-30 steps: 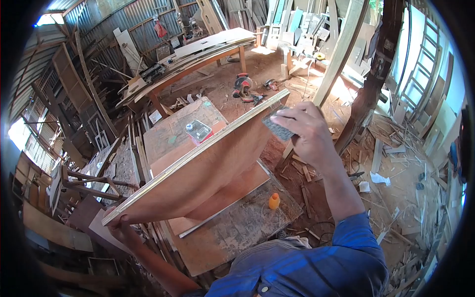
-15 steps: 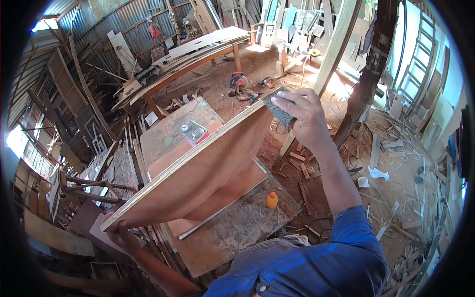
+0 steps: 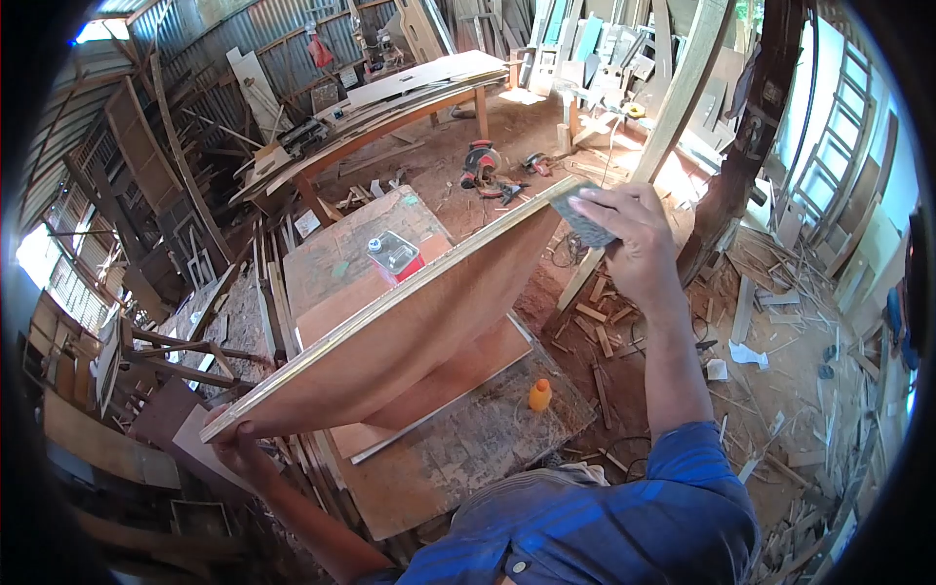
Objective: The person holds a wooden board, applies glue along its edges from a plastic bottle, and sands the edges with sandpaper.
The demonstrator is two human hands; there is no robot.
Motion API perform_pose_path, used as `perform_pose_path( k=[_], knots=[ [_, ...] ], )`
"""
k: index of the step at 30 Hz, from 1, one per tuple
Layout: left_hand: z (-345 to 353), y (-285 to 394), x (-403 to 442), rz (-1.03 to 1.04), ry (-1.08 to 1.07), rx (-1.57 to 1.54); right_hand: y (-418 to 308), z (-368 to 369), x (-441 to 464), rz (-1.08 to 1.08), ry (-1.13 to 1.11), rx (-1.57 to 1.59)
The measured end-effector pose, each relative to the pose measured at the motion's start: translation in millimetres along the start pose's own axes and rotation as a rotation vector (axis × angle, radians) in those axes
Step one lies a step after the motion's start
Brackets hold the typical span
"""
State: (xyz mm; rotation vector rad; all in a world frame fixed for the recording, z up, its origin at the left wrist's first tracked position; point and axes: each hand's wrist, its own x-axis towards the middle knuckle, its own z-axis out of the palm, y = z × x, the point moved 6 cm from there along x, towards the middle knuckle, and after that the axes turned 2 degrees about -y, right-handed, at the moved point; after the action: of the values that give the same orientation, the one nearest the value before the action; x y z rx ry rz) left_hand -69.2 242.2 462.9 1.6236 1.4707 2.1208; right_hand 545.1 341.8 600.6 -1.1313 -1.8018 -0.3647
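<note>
A brown plywood panel (image 3: 419, 331) with a pale layered edge is tilted up across the workbench. My left hand (image 3: 239, 453) is closed around its lower left corner, thumb on the near face. At the upper right end, my right hand (image 3: 629, 229) pinches a grey piece of sandpaper (image 3: 585, 216), which lies against the panel's corner. Another reddish-brown board (image 3: 468, 366) with a white edge lies flat on the workbench (image 3: 468, 458) beneath. Behind the panel stands a red and clear container (image 3: 398, 255). An orange bottle (image 3: 539, 394) is upright on the bench near me.
A red circular saw (image 3: 483, 166) and another power tool (image 3: 538, 164) rest on the dirt floor. A long table (image 3: 390, 127) loaded with boards stands behind. A wooden post (image 3: 682, 97) rises right of my right hand, with wood offcuts (image 3: 604, 336) scattered below.
The right hand and sandpaper appear shifted slightly right and outward at the panel's upper corner. The whole view has also moved a little, while the left hand keeps its grip.
</note>
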Motion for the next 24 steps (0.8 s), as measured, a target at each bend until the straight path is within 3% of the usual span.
perform_pose_path(
  k=[3,7,10,17,20,24],
  knots=[
    [3,3,1,0.013,-0.004,0.002,-8,27,-1,-0.158,0.038,-0.052],
    [6,12,1,0.025,0.015,-0.009,-18,13,-3,-0.068,-0.117,-0.007],
    [2,4,0,0.042,-0.001,0.004,-32,9,2,-0.096,-0.023,0.014],
    [5,11,0,0.019,-0.01,-0.009,-40,9,2,-0.078,-0.176,0.04],
    [6,9,0,0.032,-0.01,-0.025,-56,17,4,-0.168,-0.004,-0.004],
    [6,10,1,0.051,-0.023,-0.013,-70,25,-2,-0.126,-0.132,0.051]
  ],
)
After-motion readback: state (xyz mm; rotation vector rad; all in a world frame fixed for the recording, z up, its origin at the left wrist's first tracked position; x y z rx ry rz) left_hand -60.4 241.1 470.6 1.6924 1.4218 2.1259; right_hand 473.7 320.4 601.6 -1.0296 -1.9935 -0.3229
